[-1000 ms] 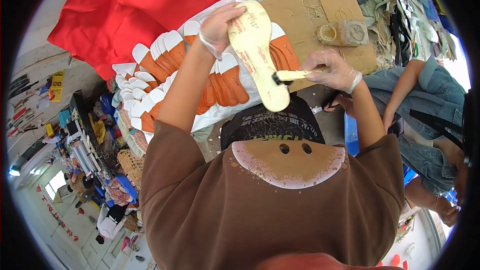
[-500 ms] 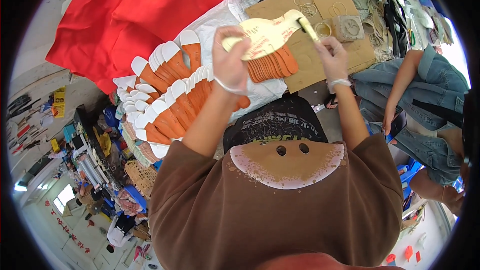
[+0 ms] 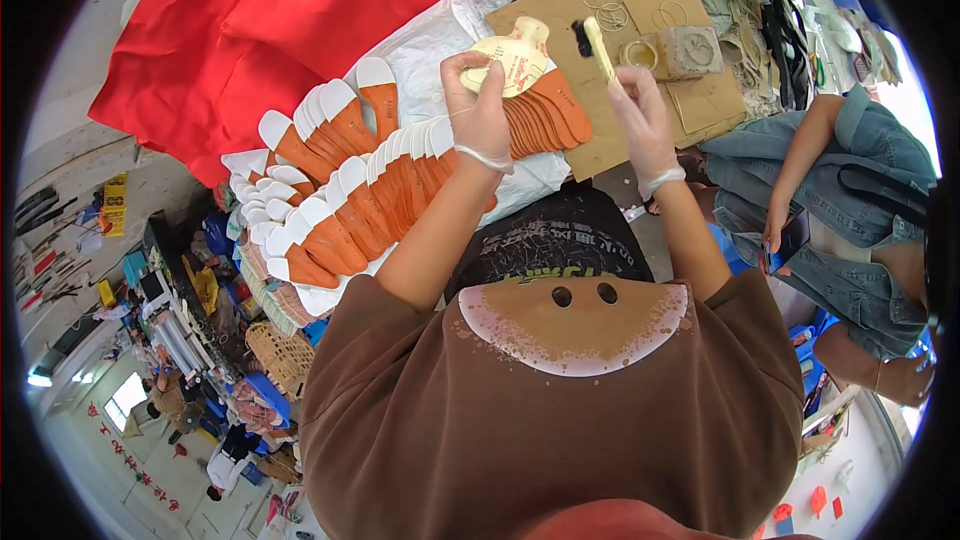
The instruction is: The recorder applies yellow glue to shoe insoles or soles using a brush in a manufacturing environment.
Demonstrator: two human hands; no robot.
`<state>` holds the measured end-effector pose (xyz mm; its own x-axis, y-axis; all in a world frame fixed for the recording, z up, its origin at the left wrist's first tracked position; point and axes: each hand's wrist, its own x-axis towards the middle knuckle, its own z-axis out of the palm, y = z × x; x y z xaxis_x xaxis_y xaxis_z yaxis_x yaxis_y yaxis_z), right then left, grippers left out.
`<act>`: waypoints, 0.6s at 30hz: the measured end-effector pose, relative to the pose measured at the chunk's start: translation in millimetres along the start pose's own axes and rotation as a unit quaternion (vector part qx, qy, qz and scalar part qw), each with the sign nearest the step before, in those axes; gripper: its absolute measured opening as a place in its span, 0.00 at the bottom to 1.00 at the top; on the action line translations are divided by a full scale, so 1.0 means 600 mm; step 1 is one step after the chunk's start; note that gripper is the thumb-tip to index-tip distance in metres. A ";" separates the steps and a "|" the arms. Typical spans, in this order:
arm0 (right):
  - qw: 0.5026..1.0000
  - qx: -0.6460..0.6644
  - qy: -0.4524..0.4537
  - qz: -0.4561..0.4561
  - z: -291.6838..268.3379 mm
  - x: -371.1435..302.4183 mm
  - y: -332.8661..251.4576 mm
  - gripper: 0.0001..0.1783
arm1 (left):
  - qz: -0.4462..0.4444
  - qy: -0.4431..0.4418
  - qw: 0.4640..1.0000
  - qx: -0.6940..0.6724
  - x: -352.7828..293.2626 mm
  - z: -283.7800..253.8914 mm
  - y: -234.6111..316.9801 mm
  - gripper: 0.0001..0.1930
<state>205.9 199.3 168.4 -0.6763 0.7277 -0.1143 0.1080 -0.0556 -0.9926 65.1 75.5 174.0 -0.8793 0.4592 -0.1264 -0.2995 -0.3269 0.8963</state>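
Note:
My left hand [image 3: 478, 110], in a thin clear glove, pinches a cream sole-shaped insole [image 3: 514, 60] with red print by its near left end. The insole is tilted, so it looks short. Its far end points away from me. In my right hand [image 3: 641, 118], also gloved, is a brush [image 3: 598, 48] with a pale handle and dark bristles, held upright to the right of the insole and apart from it. Just below the insole, a fanned row of orange insoles [image 3: 548, 112] lies on the table. Beyond my right hand stands a small round yellowish container [image 3: 639, 55].
More orange insoles with white ends [image 3: 345, 195] overlap on a white sheet [image 3: 425, 40] at left. Brown cardboard [image 3: 535, 8] bears rubber bands [image 3: 608, 12] and a pale block [image 3: 692, 52]. Red cloth [image 3: 280, 20] covers the far left. A person in denim [image 3: 850, 180] sits at right, holding a phone.
The insole has swung from lying crosswise to pointing away from me. The brush has come off its right end and turned more upright, and my right hand has shifted slightly left.

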 end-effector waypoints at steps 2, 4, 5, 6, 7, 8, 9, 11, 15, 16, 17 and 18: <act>0.999 -0.008 -0.031 0.026 0.001 0.013 -0.007 0.23 | -0.008 -0.002 1.000 0.026 0.000 0.006 -0.006 0.07; 0.990 -0.128 -0.043 -0.047 0.026 0.019 -0.037 0.29 | 0.027 -0.019 0.988 0.154 -0.002 0.014 -0.007 0.09; 0.985 -0.156 -0.045 -0.055 0.039 0.022 -0.048 0.31 | 0.049 -0.055 0.978 0.193 0.004 0.004 -0.019 0.13; 0.985 -0.158 -0.042 -0.056 0.047 0.027 -0.046 0.31 | 0.049 -0.058 0.979 0.191 0.004 0.009 -0.020 0.13; 0.975 -0.191 -0.028 -0.115 0.054 0.037 -0.041 0.31 | 0.061 -0.073 0.974 0.206 0.003 0.013 -0.022 0.14; 0.959 -0.223 -0.014 -0.173 0.062 0.046 -0.039 0.30 | 0.073 -0.087 0.969 0.220 0.005 0.016 -0.023 0.15; 0.969 -0.190 -0.018 -0.158 0.071 0.051 -0.044 0.27 | 0.084 -0.114 0.953 0.268 0.013 0.013 -0.020 0.18; 0.967 -0.194 -0.002 -0.163 0.065 0.077 -0.043 0.23 | 0.065 -0.135 0.974 0.169 0.014 0.027 -0.011 0.21; 0.981 -0.138 0.028 -0.133 0.041 0.123 -0.055 0.16 | 0.017 -0.146 0.934 0.325 0.039 -0.005 0.014 0.33; 0.985 -0.110 0.030 -0.129 0.026 0.141 -0.048 0.16 | 0.031 -0.134 0.850 0.508 0.046 -0.009 0.019 0.34; 0.986 -0.112 0.017 -0.125 0.019 0.158 -0.040 0.16 | 0.096 -0.110 0.783 0.605 0.062 -0.039 -0.011 0.33; 0.986 -0.113 0.013 -0.125 0.016 0.159 -0.043 0.16 | 0.094 -0.106 0.784 0.604 0.070 -0.056 -0.030 0.33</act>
<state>131.8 263.7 182.7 -0.6832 0.7174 0.1360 0.1020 0.2782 -0.9551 20.9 72.6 138.4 -0.7458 0.6660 0.0150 0.5107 0.5572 0.6548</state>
